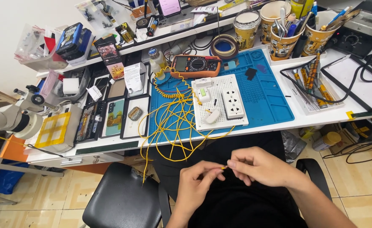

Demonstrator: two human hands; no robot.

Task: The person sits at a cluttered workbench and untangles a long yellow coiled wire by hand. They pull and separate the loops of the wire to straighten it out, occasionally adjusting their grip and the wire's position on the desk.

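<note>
There is only one view. The camera sits on the person's head and looks down and forward. The two hands, the left hand [194, 185] and the right hand [260, 166], are close, low in the picture. The table [110, 147] is a bit farther and fills the top half. The floor shows at both sides.

Lit phone screen [110, 55] beside blue boxes [72, 41].

Thin yellow wire [223, 167], end pinched above lap
</note>
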